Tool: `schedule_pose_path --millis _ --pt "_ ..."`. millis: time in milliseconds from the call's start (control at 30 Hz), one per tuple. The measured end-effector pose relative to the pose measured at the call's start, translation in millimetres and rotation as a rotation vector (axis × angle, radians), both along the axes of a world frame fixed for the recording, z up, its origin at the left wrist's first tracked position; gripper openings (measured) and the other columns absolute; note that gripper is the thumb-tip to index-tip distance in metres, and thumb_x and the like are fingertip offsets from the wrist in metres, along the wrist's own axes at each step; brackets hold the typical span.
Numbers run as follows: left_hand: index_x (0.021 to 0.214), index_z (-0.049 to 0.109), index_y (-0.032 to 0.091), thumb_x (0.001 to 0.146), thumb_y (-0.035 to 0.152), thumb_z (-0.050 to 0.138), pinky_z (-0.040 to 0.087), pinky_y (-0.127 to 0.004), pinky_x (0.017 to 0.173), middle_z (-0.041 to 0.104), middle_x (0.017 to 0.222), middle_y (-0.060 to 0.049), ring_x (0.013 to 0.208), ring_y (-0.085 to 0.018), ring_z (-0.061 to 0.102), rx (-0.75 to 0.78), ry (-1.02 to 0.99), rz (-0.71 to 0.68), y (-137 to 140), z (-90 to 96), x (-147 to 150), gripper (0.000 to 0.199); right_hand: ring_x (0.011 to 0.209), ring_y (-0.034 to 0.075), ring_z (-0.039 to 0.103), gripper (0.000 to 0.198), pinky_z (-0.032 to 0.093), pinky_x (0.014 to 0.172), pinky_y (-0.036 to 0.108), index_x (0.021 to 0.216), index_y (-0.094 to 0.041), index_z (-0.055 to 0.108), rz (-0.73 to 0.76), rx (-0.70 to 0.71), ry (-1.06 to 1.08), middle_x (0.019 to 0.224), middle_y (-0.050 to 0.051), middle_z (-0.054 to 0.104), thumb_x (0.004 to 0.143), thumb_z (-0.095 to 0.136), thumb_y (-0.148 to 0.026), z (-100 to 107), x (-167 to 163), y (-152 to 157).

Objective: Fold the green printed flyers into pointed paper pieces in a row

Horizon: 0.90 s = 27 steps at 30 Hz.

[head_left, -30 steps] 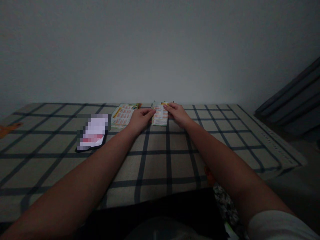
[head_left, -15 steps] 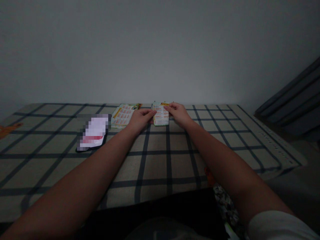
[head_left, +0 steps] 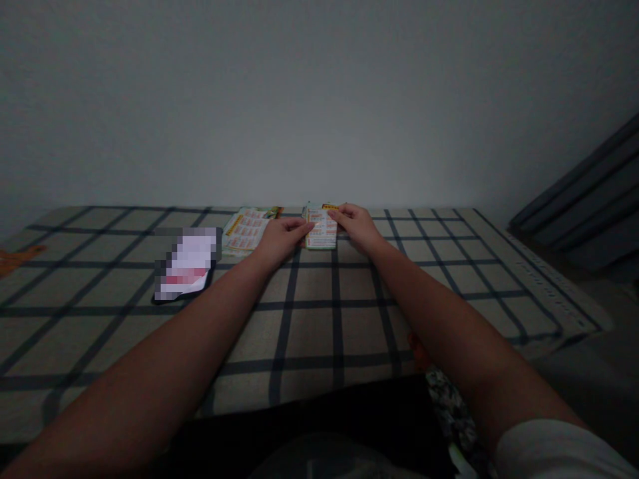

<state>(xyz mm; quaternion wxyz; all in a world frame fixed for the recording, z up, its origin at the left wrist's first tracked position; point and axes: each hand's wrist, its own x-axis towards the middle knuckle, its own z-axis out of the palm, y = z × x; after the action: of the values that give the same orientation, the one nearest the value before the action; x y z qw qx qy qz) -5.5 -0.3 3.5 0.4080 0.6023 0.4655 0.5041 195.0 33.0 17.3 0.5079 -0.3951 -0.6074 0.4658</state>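
Note:
A small folded printed leaflet (head_left: 322, 231), white with orange print and a yellow strip along its top, is between my two hands. My left hand (head_left: 284, 238) pinches its left edge, the thumb lying on the printed face. At the upper right side, my right hand (head_left: 355, 225) grips it between thumb and fingers. The fingertips behind the leaflet are hidden. Another printed sheet (head_left: 245, 231), with a similar yellow strip and rows of orange print, lies to the left, partly covered by my left hand.
A phone (head_left: 188, 265) with a lit, pixelated screen lies left of my left forearm. The checked tablecloth (head_left: 309, 326) reaches back to a plain grey wall (head_left: 319, 100). A dark curtain (head_left: 589, 193) hangs at the right. Something orange (head_left: 20, 259) lies at the left edge.
My left thumb has shifted very slightly to the right over the leaflet, and the leaflet's lower edge is a touch higher. My right hand has stayed in place.

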Motion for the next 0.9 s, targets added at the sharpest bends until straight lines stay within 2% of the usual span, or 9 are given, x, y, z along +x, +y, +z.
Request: schedule_pose_path --millis 200,400,567,733,900 --pt "0.085 0.08 0.016 0.074 0.055 0.08 0.042 -0.028 0.058 0.072 0.073 -0.005 0.061 -0.015 0.057 0.022 0.025 0.026 -1.0 1.5 0.3 0.04 0.066 0.012 0.062 0.027 0.052 0.063 0.024 0.085 -0.02 0.065 0.021 -0.031 0.105 0.075 -0.001 0.068 0.082 0.076 -0.044 -2.8 0.5 3.9" --pt "0.078 0.077 0.017 0.074 0.053 0.079 0.04 -0.028 0.057 0.068 0.068 -0.002 0.058 -0.014 0.053 0.041 0.086 0.03 -7.8 9.1 2.3 0.036 0.061 0.01 0.057 0.019 0.049 0.061 0.023 0.082 -0.02 0.063 -0.072 0.015 0.059 0.068 -0.003 0.062 0.089 0.07 -0.037 -1.8 2.4 5.6" --pt "0.077 0.076 0.017 0.075 0.052 0.078 0.038 -0.027 0.055 0.067 0.066 -0.002 0.057 -0.014 0.052 0.05 0.081 0.034 -3.6 4.6 1.2 0.035 0.06 0.01 0.056 0.019 0.048 0.06 0.023 0.081 -0.021 0.061 -0.078 0.034 0.041 0.066 -0.004 0.061 0.09 0.069 -0.035 -1.9 1.1 6.3" --pt "0.078 0.076 0.017 0.075 0.055 0.078 0.039 -0.027 0.055 0.066 0.065 -0.002 0.057 -0.015 0.053 0.078 0.083 0.067 1.1 1.7 -1.0 0.038 0.061 0.01 0.06 0.026 0.051 0.059 0.022 0.09 -0.02 0.067 0.012 -0.042 0.086 0.07 -0.003 0.066 0.087 0.073 -0.045 -2.4 1.3 5.4" --pt "0.08 0.077 0.017 0.077 0.054 0.077 0.044 -0.028 0.059 0.07 0.07 -0.003 0.062 -0.016 0.057 0.103 0.089 0.113 -4.3 10.6 -1.0 0.037 0.063 0.011 0.063 0.021 0.055 0.062 0.024 0.089 -0.019 0.069 0.104 -0.088 0.082 0.075 0.0 0.07 0.085 0.077 -0.038 -4.9 -0.4 4.0"
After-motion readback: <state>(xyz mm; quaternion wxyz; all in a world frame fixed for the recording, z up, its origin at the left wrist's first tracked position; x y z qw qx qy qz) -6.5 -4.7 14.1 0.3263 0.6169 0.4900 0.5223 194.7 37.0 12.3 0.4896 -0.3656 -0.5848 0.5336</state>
